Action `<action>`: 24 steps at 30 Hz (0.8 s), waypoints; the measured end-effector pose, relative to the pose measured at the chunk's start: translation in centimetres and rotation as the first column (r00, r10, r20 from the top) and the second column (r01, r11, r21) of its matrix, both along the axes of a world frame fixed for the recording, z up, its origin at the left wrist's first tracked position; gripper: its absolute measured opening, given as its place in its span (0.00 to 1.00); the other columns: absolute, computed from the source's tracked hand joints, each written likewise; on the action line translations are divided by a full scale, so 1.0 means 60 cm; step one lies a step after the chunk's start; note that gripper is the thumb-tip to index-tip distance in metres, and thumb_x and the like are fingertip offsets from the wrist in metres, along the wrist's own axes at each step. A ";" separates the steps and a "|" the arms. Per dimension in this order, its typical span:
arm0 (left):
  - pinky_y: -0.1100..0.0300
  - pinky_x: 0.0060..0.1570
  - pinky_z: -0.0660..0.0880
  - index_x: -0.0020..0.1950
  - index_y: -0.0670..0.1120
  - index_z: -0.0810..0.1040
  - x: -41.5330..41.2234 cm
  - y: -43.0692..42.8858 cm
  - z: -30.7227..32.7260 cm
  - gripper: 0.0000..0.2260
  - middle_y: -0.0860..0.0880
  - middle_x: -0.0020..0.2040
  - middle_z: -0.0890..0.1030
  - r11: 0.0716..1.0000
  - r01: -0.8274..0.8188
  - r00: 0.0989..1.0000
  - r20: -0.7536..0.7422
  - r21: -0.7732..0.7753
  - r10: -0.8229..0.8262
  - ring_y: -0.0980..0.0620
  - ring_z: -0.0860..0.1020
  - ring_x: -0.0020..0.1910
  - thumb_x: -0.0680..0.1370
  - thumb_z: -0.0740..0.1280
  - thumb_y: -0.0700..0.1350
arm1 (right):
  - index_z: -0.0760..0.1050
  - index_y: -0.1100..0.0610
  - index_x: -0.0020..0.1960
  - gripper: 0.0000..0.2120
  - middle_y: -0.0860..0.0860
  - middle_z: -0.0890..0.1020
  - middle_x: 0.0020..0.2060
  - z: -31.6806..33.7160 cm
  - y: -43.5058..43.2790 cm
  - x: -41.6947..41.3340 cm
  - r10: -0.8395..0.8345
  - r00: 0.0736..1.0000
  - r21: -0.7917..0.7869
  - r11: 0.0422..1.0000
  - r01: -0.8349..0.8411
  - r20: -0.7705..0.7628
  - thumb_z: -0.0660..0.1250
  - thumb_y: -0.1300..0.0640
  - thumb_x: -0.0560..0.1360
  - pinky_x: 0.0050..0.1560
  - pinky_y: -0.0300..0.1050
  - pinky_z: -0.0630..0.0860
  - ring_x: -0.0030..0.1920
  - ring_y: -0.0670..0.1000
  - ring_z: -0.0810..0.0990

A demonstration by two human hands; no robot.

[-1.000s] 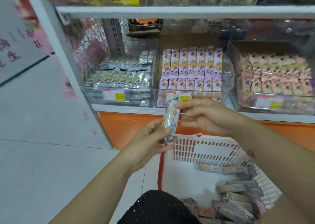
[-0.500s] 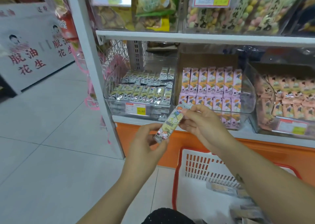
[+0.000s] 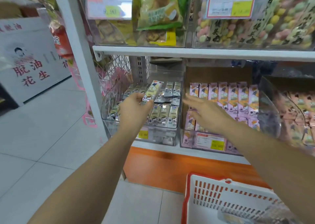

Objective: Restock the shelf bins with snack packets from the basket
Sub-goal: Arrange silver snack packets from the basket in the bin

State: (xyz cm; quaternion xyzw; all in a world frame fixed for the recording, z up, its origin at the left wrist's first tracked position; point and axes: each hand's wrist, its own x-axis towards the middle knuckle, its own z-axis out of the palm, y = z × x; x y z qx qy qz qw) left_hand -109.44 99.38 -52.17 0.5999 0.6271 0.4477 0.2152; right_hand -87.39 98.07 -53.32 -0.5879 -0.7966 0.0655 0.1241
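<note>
**Left hand holds one packet over the left-hand bin; right hand open beside it**

The snack packet (image 3: 153,90) is a long, narrow bar-shaped wrapper. Its face is pale yellow with printed characters, its ends are silvery, and there is a small dark blue figure near the top end. The film catches the light. It matches the packets (image 3: 163,114) that lie in rows in the clear bin (image 3: 163,138) below it.

The left hand (image 3: 134,109) grips the packet at its lower end, with fingers and thumb curled round it. The packet's long axis runs on a slant, from the hand at lower left up to the right. The free upper end points toward the back of the bin and the underside of the upper shelf (image 3: 187,52). The packet sits above the stocked rows, inside the bin's open top; whether it touches any of them cannot be told.

The right hand (image 3: 207,116) holds nothing. Its fingers are straight and spread, somewhat blurred. It is in front of the neighbouring bin (image 3: 186,138), which holds upright pink-and-orange packets (image 3: 233,95), and it is apart from the held packet.

The white basket (image 3: 238,200) with its red rim stands on the floor below the right forearm, in front of the orange base of the shelving.
</note>
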 end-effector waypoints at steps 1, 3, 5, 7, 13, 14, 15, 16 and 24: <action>0.68 0.30 0.68 0.64 0.43 0.74 0.004 0.026 -0.001 0.19 0.50 0.50 0.76 0.999 -0.008 1.000 -0.011 -0.035 0.007 0.58 0.72 0.34 0.77 0.68 0.50 | 0.56 0.45 0.76 0.24 0.41 0.52 0.76 -0.015 0.000 0.004 0.009 1.000 0.000 1.000 -0.009 -0.024 0.55 0.55 0.82 0.73 0.48 0.58 0.75 0.50 0.56; 0.66 0.26 0.69 0.62 0.41 0.75 0.011 0.070 -0.006 0.18 0.50 0.43 0.75 0.996 -0.024 1.000 -0.019 -0.089 0.022 0.59 0.71 0.31 0.77 0.69 0.49 | 0.52 0.43 0.76 0.25 0.40 0.51 0.76 -0.039 -0.004 0.008 -0.007 0.993 -0.013 1.000 0.005 -0.114 0.55 0.52 0.82 0.73 0.46 0.52 0.76 0.47 0.53; 0.59 0.31 0.73 0.53 0.41 0.78 0.020 0.109 -0.014 0.12 0.50 0.35 0.74 0.993 -0.038 0.999 -0.032 -0.108 0.035 0.52 0.74 0.32 0.76 0.70 0.48 | 0.49 0.42 0.76 0.26 0.39 0.51 0.76 -0.045 0.001 0.010 -0.001 0.992 -0.008 1.000 0.000 -0.127 0.55 0.51 0.82 0.73 0.44 0.53 0.76 0.46 0.53; 0.54 0.42 0.76 0.52 0.40 0.79 0.035 0.139 -0.020 0.11 0.51 0.32 0.72 0.990 -0.041 0.999 -0.020 -0.133 0.038 0.48 0.74 0.36 0.76 0.70 0.47 | 0.50 0.41 0.76 0.25 0.39 0.51 0.76 -0.044 0.005 0.012 0.025 0.994 -0.016 1.000 -0.026 -0.103 0.54 0.51 0.82 0.72 0.43 0.54 0.75 0.45 0.54; 0.57 0.47 0.72 0.67 0.40 0.72 0.066 0.190 -0.031 0.21 0.43 0.59 0.78 0.969 0.085 0.995 -0.024 -0.230 -0.092 0.46 0.76 0.48 0.77 0.68 0.47 | 0.51 0.42 0.76 0.25 0.39 0.52 0.76 -0.047 0.011 0.017 0.026 0.994 -0.025 0.999 -0.028 -0.102 0.54 0.50 0.82 0.73 0.42 0.52 0.75 0.44 0.53; 0.58 0.48 0.72 0.70 0.41 0.70 0.068 0.192 -0.034 0.22 0.43 0.63 0.76 0.964 0.115 0.991 -0.042 -0.241 -0.129 0.46 0.76 0.51 0.78 0.67 0.46 | 0.51 0.42 0.77 0.25 0.39 0.53 0.76 -0.047 0.012 0.018 0.024 0.994 -0.025 0.999 -0.027 -0.103 0.54 0.50 0.82 0.73 0.42 0.52 0.75 0.44 0.53; 0.59 0.47 0.72 0.71 0.42 0.68 0.069 0.193 -0.035 0.22 0.43 0.66 0.74 0.959 0.137 0.984 -0.077 -0.250 -0.161 0.46 0.77 0.50 0.79 0.66 0.46 | 0.51 0.42 0.77 0.25 0.39 0.53 0.76 -0.048 0.012 0.018 0.023 0.994 -0.025 0.999 -0.026 -0.103 0.53 0.50 0.82 0.72 0.41 0.51 0.75 0.44 0.53; 0.61 0.43 0.72 0.73 0.43 0.66 0.069 0.193 -0.036 0.23 0.43 0.68 0.73 0.955 0.151 0.975 -0.118 -0.255 -0.186 0.48 0.77 0.46 0.79 0.65 0.45 | 0.51 0.42 0.76 0.25 0.40 0.54 0.76 -0.048 0.012 0.018 0.023 0.995 -0.025 0.999 -0.026 -0.101 0.53 0.50 0.82 0.72 0.41 0.51 0.75 0.44 0.53; 0.61 0.39 0.74 0.72 0.48 0.68 0.054 0.137 -0.029 0.19 0.43 0.69 0.71 0.988 0.140 0.931 -0.332 -0.062 -0.153 0.48 0.79 0.44 0.81 0.61 0.41 | 0.69 0.51 0.70 0.19 0.47 0.75 0.65 -0.050 -0.007 0.016 0.049 0.982 0.255 0.967 0.000 -0.184 0.59 0.59 0.80 0.68 0.46 0.66 0.65 0.47 0.70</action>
